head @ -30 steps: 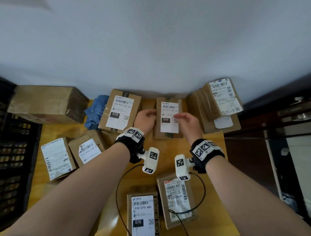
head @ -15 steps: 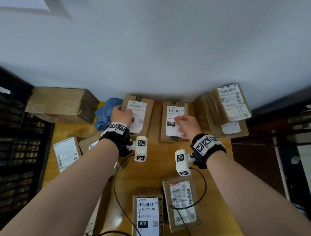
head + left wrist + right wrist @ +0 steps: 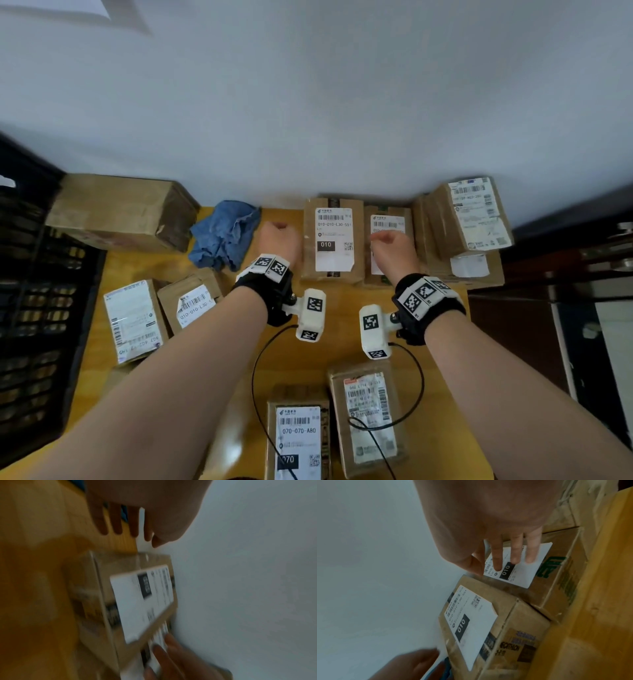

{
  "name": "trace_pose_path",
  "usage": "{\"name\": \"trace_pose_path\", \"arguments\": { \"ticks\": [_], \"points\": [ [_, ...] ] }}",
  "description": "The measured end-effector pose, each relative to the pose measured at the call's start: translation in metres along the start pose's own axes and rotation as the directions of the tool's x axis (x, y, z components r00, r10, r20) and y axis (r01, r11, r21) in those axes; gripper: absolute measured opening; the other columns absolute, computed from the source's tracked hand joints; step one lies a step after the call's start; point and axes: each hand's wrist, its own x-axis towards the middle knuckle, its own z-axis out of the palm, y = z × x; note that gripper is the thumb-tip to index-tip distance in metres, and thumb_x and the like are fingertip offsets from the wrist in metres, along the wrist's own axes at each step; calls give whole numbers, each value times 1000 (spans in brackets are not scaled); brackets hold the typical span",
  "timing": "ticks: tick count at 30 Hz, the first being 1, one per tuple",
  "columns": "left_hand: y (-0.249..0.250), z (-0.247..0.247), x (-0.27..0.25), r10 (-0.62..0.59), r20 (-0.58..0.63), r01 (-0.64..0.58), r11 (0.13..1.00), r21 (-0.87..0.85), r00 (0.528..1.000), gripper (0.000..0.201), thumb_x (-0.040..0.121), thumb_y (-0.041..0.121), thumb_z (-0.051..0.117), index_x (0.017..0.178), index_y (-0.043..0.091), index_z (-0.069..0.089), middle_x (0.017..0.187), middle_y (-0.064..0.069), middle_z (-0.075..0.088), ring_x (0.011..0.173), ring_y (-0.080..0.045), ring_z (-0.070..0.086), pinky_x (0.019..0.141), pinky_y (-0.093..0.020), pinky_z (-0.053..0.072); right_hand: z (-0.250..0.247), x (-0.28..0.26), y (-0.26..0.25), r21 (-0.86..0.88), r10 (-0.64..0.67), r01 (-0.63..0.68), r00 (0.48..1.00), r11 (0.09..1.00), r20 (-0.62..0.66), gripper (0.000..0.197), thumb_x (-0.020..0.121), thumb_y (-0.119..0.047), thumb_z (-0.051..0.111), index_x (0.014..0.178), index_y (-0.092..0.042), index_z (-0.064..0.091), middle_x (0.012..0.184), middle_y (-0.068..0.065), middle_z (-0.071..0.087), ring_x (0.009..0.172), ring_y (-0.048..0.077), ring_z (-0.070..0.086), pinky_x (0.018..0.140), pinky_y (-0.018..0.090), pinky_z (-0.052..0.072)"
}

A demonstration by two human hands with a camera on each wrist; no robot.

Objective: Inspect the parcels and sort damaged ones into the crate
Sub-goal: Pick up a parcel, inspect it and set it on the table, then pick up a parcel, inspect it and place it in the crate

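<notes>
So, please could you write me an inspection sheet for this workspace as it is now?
Surface: yellow wooden table.
Job's things: two 010 parcels by the wall; 070 parcel near; black crate at left.
Clutter: blue cloth.
Grippers: left hand open, holds nothing; right hand open, fingers over the parcel label.
Cables: black cable across the table.
Surroundings: grey wall.

Nine cardboard parcels show on the bench: one large unlabelled box at the far left corner, two labelled ones near the left edge, two at the far edge, two stacked at the far right corner, two at the near edge. One blue cloth. One black crate. Two hands.
</notes>
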Motion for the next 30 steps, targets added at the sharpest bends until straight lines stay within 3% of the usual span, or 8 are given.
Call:
{"name": "trace_pose_path", "arguments": {
  "ticks": [2,4,8,11,16,20,26,30],
  "points": [
    [-5,-21,12,-70,-84,80,989,125,994,33,99,22,51,128,25,66,155,-17,41,138,-42,43,115,-48,39,3,-2,-4,42,-20,20,1000,999,-15,22,102,-15,55,114,-23,71,113,-8,64,93,7,57,67,19,41],
    [-11,-42,22,-102,-148,126,978,167,984,30,98,22,55,126,25,66,160,-17,26,146,-46,27,123,-48,25,9,-4,-8,78,-38,39,999,996,-11,20,101,-14,55,106,-24,71,106,-3,71,88,13,63,68,24,49],
    [-23,-89,34,-3,-353,50,991,122,936,24,91,14,63,115,18,63,150,-14,34,138,-37,33,109,-36,32,27,-11,-26,189,-79,70,996,980,41,22,102,-8,52,99,-20,70,87,7,73,57,13,58,48,23,45],
    [-29,-115,39,43,-416,6,993,114,908,35,86,11,67,120,14,57,143,-15,44,136,-35,39,106,-38,36,45,-16,-46,206,-141,119,986,971,94,23,103,-9,52,98,-21,71,83,5,71,56,14,59,48,27,43],
    [-19,-141,43,198,-447,-198,979,47,873,24,85,6,68,101,20,57,120,-7,57,110,-26,58,100,-35,47,81,-23,-74,194,-175,140,969,971,177,21,103,-9,52,99,-19,71,81,5,71,55,14,60,45,25,43],
    [-24,-187,53,125,-588,-27,984,174,799,36,86,17,68,120,22,59,143,-10,46,136,-34,40,109,-46,33,115,-30,-92,188,-137,84,946,979,292,22,103,-7,50,100,-17,70,85,7,71,56,17,61,47,29,45],
    [-58,-245,84,-70,-469,156,977,146,880,75,94,25,61,161,20,27,173,-8,9,156,-41,10,125,-55,15,168,-40,-114,148,-63,-3,899,989,433,18,99,-5,59,95,-19,71,95,9,73,67,25,65,62,43,60],
    [-71,-260,90,-82,-442,202,951,232,893,98,81,48,78,161,21,27,165,-16,20,150,-42,18,122,-56,23,197,-46,-129,126,-73,16,884,992,461,17,101,-12,59,105,-25,69,109,5,70,85,23,67,69,41,60]
  ]
}}
